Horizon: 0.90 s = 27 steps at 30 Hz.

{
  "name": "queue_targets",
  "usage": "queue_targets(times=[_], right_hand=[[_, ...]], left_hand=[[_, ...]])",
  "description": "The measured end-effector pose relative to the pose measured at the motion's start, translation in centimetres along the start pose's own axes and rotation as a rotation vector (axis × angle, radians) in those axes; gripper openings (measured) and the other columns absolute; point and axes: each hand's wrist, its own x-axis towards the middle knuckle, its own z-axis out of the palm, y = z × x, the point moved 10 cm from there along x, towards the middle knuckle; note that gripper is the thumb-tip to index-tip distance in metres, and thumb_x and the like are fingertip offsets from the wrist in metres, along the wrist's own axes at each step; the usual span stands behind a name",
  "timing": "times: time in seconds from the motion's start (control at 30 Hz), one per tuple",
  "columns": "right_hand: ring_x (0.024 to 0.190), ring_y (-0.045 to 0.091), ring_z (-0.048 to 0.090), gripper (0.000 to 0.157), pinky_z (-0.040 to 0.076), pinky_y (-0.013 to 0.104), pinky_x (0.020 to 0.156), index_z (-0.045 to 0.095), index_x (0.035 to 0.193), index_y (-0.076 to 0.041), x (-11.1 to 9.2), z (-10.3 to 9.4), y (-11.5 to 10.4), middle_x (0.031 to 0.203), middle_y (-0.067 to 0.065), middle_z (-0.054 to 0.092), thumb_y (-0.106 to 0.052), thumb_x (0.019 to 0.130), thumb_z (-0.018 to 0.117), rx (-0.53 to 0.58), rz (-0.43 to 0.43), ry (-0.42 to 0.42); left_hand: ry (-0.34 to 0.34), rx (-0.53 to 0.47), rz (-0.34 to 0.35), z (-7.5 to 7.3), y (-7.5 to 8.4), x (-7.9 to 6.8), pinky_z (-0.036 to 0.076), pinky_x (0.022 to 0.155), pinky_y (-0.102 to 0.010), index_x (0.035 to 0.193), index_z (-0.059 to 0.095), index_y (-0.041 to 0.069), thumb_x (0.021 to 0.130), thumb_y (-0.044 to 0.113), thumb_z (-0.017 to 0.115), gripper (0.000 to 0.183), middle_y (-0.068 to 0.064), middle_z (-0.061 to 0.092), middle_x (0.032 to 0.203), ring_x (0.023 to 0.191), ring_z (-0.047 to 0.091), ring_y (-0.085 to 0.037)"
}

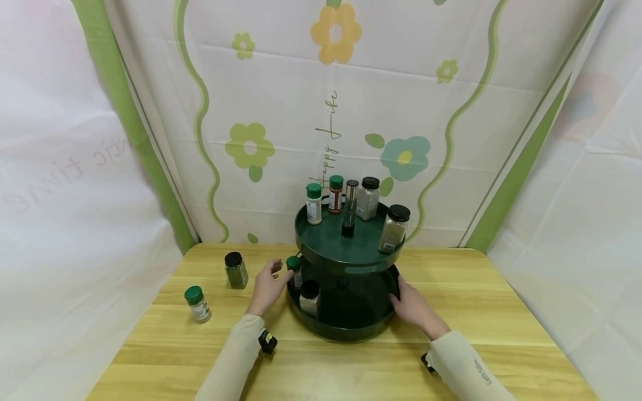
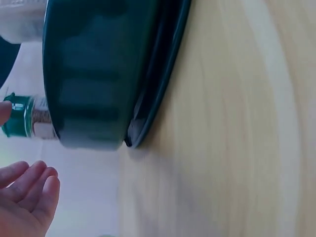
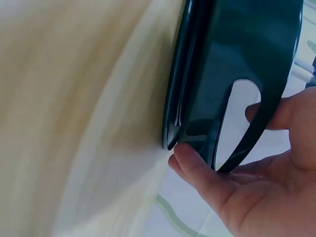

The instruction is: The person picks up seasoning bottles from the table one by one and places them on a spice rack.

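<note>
A dark green two-tier turntable [image 1: 346,333] stands on the table. My right hand [image 1: 413,306] grips the right side of its lower tray; in the right wrist view the thumb hooks over the rim at a handle cutout [image 3: 242,98], with fingers against the outer wall. My left hand [image 1: 268,288] is at the lower tray's left side, its thumb tip at a green-capped spice jar [image 1: 293,263] there. Its other fingers are loosely bent and apart from that jar in the left wrist view. In front of that jar, on the same tray, sits a black-capped jar [image 1: 309,304] of pale contents.
On the upper tray [image 1: 326,245] stand two green-capped jars, two black-capped jars [image 1: 394,229] and a clear-topped central post [image 1: 350,209]. To the left on the table are a black-capped jar of green herbs [image 1: 237,273] and a green-capped jar [image 1: 198,305]. A printed curtain hangs behind.
</note>
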Motion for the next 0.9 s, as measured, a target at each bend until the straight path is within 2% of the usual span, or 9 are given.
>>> queue_targets(times=[0.23, 0.47, 0.7, 0.9], right_hand=[[0.122, 0.050, 0.040, 0.063, 0.035, 0.056, 0.098, 0.015, 0.139, 0.023, -0.2, 0.3, 0.0, 0.134, 0.042, 0.033, -0.010, 0.096, 0.047, -0.029, -0.013, 0.019], [0.120, 0.050, 0.041, 0.060, 0.037, 0.057, 0.096, 0.013, 0.139, 0.022, 0.1, 0.5, 0.2, 0.133, 0.043, 0.035, -0.007, 0.096, 0.044, -0.022, -0.030, 0.001], [0.124, 0.050, 0.037, 0.058, 0.034, 0.057, 0.099, 0.012, 0.140, 0.022, 0.5, 0.4, 0.5, 0.136, 0.042, 0.031, -0.005, 0.097, 0.040, 0.002, -0.051, -0.006], [0.125, 0.049, 0.036, 0.057, 0.034, 0.057, 0.099, 0.014, 0.140, 0.021, 1.1, 0.4, 0.9, 0.138, 0.040, 0.030, -0.004, 0.096, 0.041, -0.004, -0.072, -0.003]], left_hand=[[0.040, -0.013, -0.021, -1.7, -0.9, -0.1, 0.041, 0.097, -0.047, 0.133, 0.047, -0.003, 0.093, 0.026, 0.062, 0.051, -0.024, 0.050, 0.129, 0.119, 0.048, -0.036], [0.063, -0.005, -0.080, -3.3, -2.1, -0.4, 0.039, 0.099, -0.045, 0.135, 0.043, -0.002, 0.094, 0.029, 0.060, 0.054, -0.021, 0.047, 0.133, 0.122, 0.045, -0.033], [0.138, 0.017, -0.148, -4.9, -3.3, -1.1, 0.040, 0.096, -0.050, 0.136, 0.040, -0.006, 0.092, 0.021, 0.061, 0.056, -0.025, 0.045, 0.132, 0.122, 0.043, -0.038], [0.181, 0.064, -0.198, -6.0, -3.9, -1.6, 0.037, 0.098, -0.051, 0.138, 0.036, -0.009, 0.092, 0.022, 0.061, 0.061, -0.029, 0.042, 0.132, 0.122, 0.042, -0.042]])
